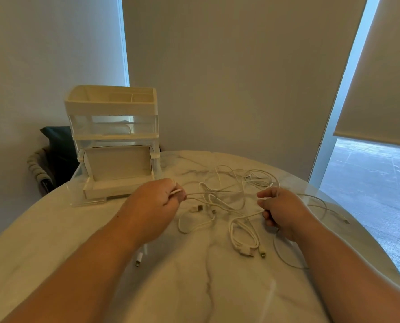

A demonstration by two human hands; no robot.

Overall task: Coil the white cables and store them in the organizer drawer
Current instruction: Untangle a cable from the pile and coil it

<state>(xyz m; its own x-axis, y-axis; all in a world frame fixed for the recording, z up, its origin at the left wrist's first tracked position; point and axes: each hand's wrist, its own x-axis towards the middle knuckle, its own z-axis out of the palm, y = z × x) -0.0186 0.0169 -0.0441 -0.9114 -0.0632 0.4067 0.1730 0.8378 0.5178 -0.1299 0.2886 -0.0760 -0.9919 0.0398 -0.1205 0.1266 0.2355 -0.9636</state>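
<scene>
- Marble-veined round table (194,287) fills the near part of your view, and both your bare forearms reach out over it.
- Just beside your left forearm, a loose white plug (139,258) lies on the tabletop, its cord leading up toward the arm.
- Your left hand (158,201) is curled, with thumb and fingers pinching a strand of the white cables (227,201) at the hand's right edge.
- Your right hand (280,208) is curled as well, thumb and forefinger nipping a strand. The two hands are well apart and roughly level with each other. You cannot tell whether both hold the same strand.
- Between and beyond your hands, the cables lie on the table in a loose, uncoiled tangle. One narrow loop sits near your right wrist, and one end trails off toward the table's right edge.
- Just beyond your left hand stands the organizer (111,106), white-framed with clear sides. Its bottom drawer (118,183) is pulled out toward you.
- Behind the organizer, a dark chair (54,148) shows past the table's rim.
- Farthest off is a plain wall, and to your right a roller blind (380,78) is lowered partway over a window (369,183).
</scene>
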